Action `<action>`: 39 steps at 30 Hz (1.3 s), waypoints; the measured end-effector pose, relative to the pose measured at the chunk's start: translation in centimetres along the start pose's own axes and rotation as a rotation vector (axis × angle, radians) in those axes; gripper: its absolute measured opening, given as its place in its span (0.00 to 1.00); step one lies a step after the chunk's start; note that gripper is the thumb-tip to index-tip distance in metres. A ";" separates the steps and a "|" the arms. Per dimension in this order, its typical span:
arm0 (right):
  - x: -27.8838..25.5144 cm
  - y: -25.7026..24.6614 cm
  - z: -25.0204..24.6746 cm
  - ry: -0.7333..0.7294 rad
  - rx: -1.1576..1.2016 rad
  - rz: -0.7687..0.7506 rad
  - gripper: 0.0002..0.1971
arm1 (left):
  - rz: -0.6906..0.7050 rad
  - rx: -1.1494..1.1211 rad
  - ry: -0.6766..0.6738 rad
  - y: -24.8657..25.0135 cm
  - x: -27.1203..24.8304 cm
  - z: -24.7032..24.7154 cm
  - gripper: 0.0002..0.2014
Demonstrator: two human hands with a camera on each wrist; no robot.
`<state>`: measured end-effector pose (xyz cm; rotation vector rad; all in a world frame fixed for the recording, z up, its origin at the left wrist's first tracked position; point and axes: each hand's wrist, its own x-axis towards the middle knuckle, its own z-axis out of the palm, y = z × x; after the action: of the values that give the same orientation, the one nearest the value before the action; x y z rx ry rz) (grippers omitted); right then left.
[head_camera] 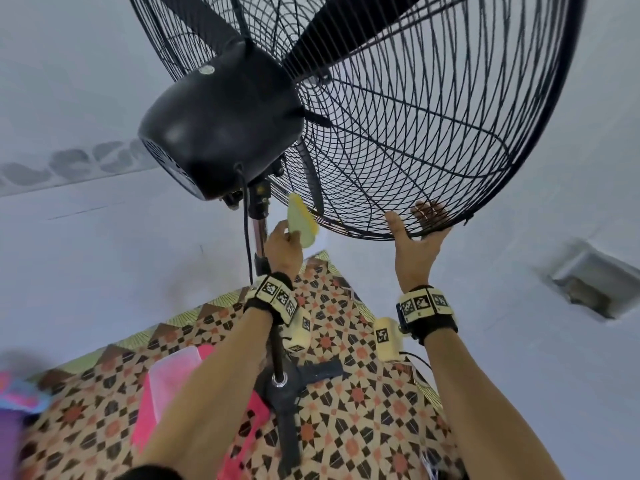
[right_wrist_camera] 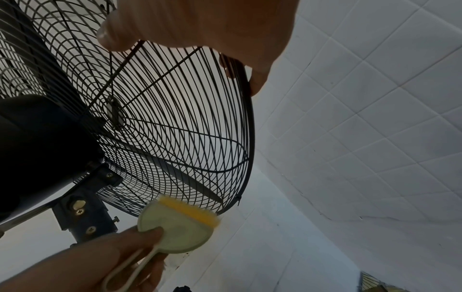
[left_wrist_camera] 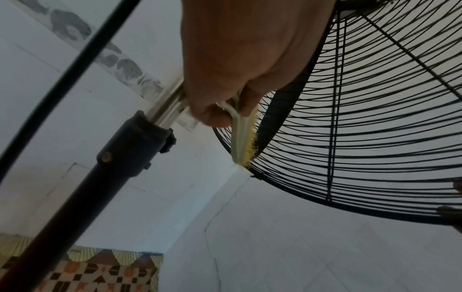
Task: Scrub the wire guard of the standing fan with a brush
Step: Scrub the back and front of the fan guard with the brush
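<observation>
Pinched in the left hand: a pale green, half-round plastic brush with yellow bristles, thumb pressed on its flat face and fingers curled round the wire loop handle, grip closed firmly on the tool. Held flat-on so the bristle edge meets the black wire guard of the standing fan at its lowest rim, just beside the chrome-and-black stand pole; bristles touching the wires in the left wrist view, dark specks caught in the yellow tufts.

Braced opposite: the right hand, thumb on the near side of the guard's bottom rim and fingers hooked through to the far side, grip wrapped on the rim. Judged a steadying hold, stopping the big cage from swinging or tilting away under the brush's pressure.

Overhead and tilted toward the camera: the guard itself, a wide round cage of thin black concentric wires crossed by radial ribs, broad dark blades behind, rounded black motor housing at the back with a cord hanging down. No heavy grime visible on the wires at this range.

Below: patterned floor mat under the fan's black base, pink plastic items to the left, white tiled walls around.
</observation>
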<state>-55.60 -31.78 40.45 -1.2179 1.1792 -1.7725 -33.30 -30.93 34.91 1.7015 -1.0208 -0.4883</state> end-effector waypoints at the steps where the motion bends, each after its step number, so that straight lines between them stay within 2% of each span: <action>1: 0.0 0.0 0.0 0.007 -0.006 0.000 0.63 | 0.032 -0.037 -0.054 0.0 -0.8 0.2 0.16; 3: 0.1 0.1 0.1 0.011 -0.020 -0.003 0.64 | 0.064 -0.140 -0.229 -0.6 -2.1 -0.3 0.14; 4: 0.1 0.2 0.1 0.010 -0.022 -0.001 0.64 | 0.066 -0.162 -0.268 -1.0 -2.2 -0.8 0.13; 6: 0.2 0.4 0.3 -0.003 -0.022 0.005 0.64 | 0.019 -0.220 -0.206 -1.2 -1.1 -1.7 0.15; 8: 0.2 0.3 0.3 -0.005 -0.023 -0.003 0.65 | -0.128 -0.362 -0.121 -0.3 0.3 -2.0 0.20; 10: 0.4 0.2 0.1 0.002 -0.022 -0.003 0.65 | -0.174 -0.438 -0.123 0.8 0.7 -1.4 0.21; 14: 0.8 0.6 -0.1 0.012 -0.024 0.003 0.64 | 0.007 -0.367 -0.341 0.4 -1.4 -1.0 0.17; 16: 0.9 0.8 0.1 0.013 -0.028 0.009 0.62 | 0.035 -0.368 -0.379 -0.1 -1.6 -1.8 0.16; 18: 1.0 0.6 0.2 0.007 -0.036 0.001 0.59 | -0.005 -0.417 -0.274 -0.1 -0.8 -2.1 0.16; 20: 1.1 0.2 0.3 -0.009 -0.052 -0.016 0.55 | -0.107 -0.443 -0.101 0.0 0.7 -1.9 0.19; 22: 1.2 -0.1 0.3 -0.009 -0.049 -0.019 0.53 | -0.138 -0.428 -0.023 0.4 1.1 -1.1 0.19; 23: 1.3 0.0 0.3 -0.003 -0.038 -0.020 0.53 | -0.116 -0.400 -0.044 0.7 0.8 -0.6 0.19; 27: 0.9 0.1 0.3 0.009 -0.010 -0.023 0.58 | 0.000 -0.384 -0.297 0.3 -1.6 -0.6 0.15; 28: 0.7 0.1 0.3 0.004 -0.009 -0.019 0.57 | 0.005 -0.380 -0.320 0.2 -1.7 -1.1 0.15; 29: 0.7 0.2 0.3 -0.002 -0.010 -0.017 0.55 | -0.002 -0.374 -0.296 0.2 -1.3 -1.7 0.15; 31: 0.6 -0.1 0.4 -0.013 -0.029 -0.028 0.53 | -0.040 -0.370 -0.140 0.3 0.0 -2.4 0.16; 34: 0.7 -0.2 0.3 -0.010 -0.037 -0.017 0.59 | -0.089 -0.303 0.044 1.0 1.9 -1.9 0.14; 36: 0.6 -0.2 0.1 -0.001 -0.033 -0.011 0.60 | -0.070 -0.278 0.048 1.8 1.6 -0.7 0.11; 39: 0.5 -0.2 0.0 0.006 -0.044 -0.011 0.57 | 0.065 -0.184 -0.058 2.1 -0.8 -0.2 0.12</action>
<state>-55.76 -32.14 40.76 -1.2478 1.2232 -1.7679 -34.43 -30.37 36.78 1.4940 -1.0371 -0.5743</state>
